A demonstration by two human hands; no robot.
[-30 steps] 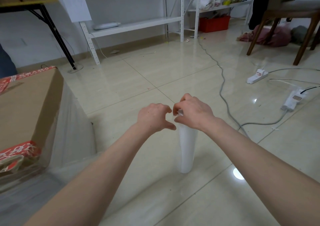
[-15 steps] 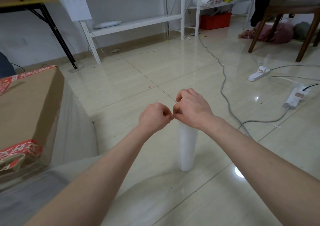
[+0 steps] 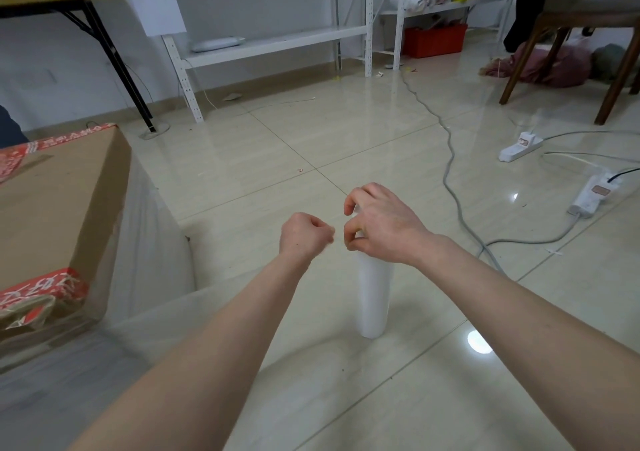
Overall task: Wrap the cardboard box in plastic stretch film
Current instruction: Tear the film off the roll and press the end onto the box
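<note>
White roll [image 3: 373, 298] stands upright on the floor [image 3: 311, 139] with the right grip [image 3: 381, 229] curled round its top. Left grip [image 3: 303, 236] fisted just beside, not touching (film pinched or not: can't tell). Box [image 3: 59, 201] well left, film [image 3: 152, 243] over its near side.

There is 1 camera, worn on the person's head, and it looks forward and down along both bare arms. The left hand [image 3: 306, 236] and right hand [image 3: 381, 229] are near it, in the middle of the picture, with the right hand on top of the roll of film [image 3: 373, 298]. The view is very wide: the floor [image 3: 346, 121] fills most of it, the cardboard box [image 3: 59, 208] is cut off by the left edge, and the shelves [image 3: 277, 40] and a chair [image 3: 588, 19] look small along the top edge.
</note>
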